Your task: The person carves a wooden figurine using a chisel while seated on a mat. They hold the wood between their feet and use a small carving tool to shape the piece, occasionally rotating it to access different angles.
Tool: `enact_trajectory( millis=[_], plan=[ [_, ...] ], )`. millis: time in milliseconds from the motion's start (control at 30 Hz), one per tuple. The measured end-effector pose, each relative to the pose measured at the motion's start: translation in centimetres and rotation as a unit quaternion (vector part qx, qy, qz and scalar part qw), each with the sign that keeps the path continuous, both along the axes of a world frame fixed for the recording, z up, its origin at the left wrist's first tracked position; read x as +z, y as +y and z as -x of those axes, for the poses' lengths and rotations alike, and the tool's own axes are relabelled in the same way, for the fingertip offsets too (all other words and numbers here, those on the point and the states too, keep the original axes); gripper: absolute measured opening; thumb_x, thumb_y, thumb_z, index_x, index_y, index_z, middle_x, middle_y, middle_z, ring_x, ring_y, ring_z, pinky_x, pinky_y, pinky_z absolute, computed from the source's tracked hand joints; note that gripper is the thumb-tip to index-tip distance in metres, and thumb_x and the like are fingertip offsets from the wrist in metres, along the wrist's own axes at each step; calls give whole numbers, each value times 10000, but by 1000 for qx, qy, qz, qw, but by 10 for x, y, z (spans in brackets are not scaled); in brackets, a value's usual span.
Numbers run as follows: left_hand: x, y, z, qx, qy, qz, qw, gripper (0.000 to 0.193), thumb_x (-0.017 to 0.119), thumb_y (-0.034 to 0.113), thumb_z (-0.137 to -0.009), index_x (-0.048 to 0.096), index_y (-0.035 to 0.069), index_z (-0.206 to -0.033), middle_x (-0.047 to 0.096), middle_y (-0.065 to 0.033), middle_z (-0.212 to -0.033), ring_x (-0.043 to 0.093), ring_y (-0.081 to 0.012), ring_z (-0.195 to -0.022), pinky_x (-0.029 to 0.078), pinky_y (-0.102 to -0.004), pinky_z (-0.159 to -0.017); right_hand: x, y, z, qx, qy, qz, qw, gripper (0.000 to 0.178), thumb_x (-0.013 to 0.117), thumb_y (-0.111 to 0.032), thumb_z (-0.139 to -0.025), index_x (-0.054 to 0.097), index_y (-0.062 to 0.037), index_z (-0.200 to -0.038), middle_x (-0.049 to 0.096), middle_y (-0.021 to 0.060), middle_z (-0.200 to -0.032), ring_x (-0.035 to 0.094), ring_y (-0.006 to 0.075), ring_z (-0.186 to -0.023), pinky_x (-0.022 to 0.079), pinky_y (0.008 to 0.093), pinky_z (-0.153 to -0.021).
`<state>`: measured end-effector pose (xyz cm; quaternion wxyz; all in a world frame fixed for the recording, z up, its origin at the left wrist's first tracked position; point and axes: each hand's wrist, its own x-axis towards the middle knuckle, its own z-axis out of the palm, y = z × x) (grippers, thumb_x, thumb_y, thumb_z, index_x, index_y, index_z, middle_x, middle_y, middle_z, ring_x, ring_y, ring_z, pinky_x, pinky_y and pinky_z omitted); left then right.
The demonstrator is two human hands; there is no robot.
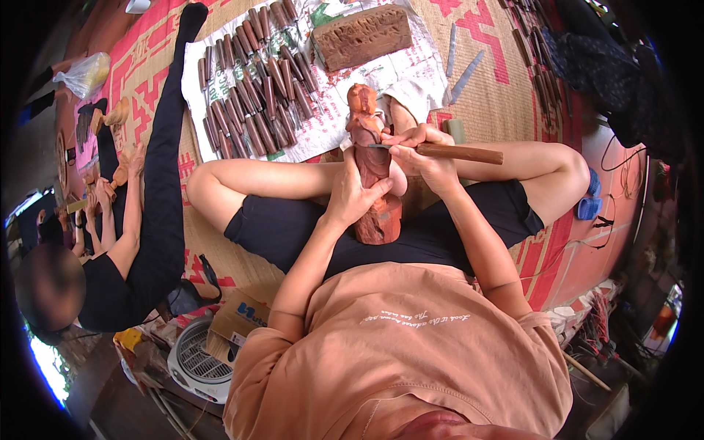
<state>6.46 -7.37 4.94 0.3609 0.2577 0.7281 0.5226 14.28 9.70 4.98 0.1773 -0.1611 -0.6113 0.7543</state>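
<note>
A carved reddish-brown wooden figure [378, 224] stands between my bent legs, its narrow, paler orange head end pointing away from me. My left hand [350, 195] is wrapped round its left side, with the thumb lying across the front. In my right hand [429, 163] is a carving chisel [469, 152], its wooden handle sticking out to the right. The chisel's thin metal blade points left and meets the figure's middle, as far as I can tell. My right fingers partly cover that spot.
Beyond my legs, several wooden-handled chisels [257, 99] lie in rows on a white printed sack [330, 110], beside a rough wood block [361, 38]. Two grey blades [466, 75] rest on the mat. At left sits another person [117, 286]; a fan [202, 358] is near me.
</note>
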Motion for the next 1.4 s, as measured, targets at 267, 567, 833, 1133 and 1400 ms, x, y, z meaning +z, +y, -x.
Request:
enact_trajectory(
  millis=[267, 567, 833, 1133, 1400],
  plan=[
    [-13, -1, 0, 4, 34, -54, 998, 765, 756, 325, -786, 313, -50, -1284, 579, -246, -1099, 624, -346, -998, 490, -416, -856, 12, -1, 3, -54, 26, 235, 970, 218, 678, 42, -836, 501, -40, -738, 682, 189, -903, 665, 280, -1000, 511, 422, -937],
    [0, 1, 3, -13, 115, -15, 993, 759, 769, 343, -778, 332, -51, -1257, 584, -249, -1091, 626, -369, -990, 490, -437, -844, 16, 0, 3, -21, 14, 161, 987, 226, 680, 28, -836, 486, -39, -743, 666, 161, -897, 649, 304, -1023, 480, 465, -955],
    [2, 2, 4, -15, 104, -27, 994, 772, 775, 341, -776, 326, -57, -1262, 594, -264, -1110, 626, -383, -1029, 490, -435, -866, 14, 5, 2, 2, 22, 120, 992, 235, 657, 66, -851, 477, -39, -741, 686, 190, -922, 653, 281, -1037, 522, 386, -914],
    [0, 2, 2, -13, 80, 2, 997, 758, 766, 362, -784, 333, -48, -1252, 593, -261, -1106, 629, -375, -1024, 494, -432, -856, 18, 2, 3, 6, -33, 27, 999, 234, 671, 52, -830, 481, -36, -725, 675, 174, -886, 670, 290, -960, 524, 406, -888],
    [0, 1, 3, -7, 79, -23, 997, 756, 763, 359, -785, 332, -40, -1262, 597, -237, -1105, 632, -352, -1013, 491, -419, -863, 15, 7, 1, 5, 1, 139, 990, 222, 679, 26, -837, 483, -44, -759, 675, 181, -905, 659, 318, -1012, 496, 441, -943]
  ],
)
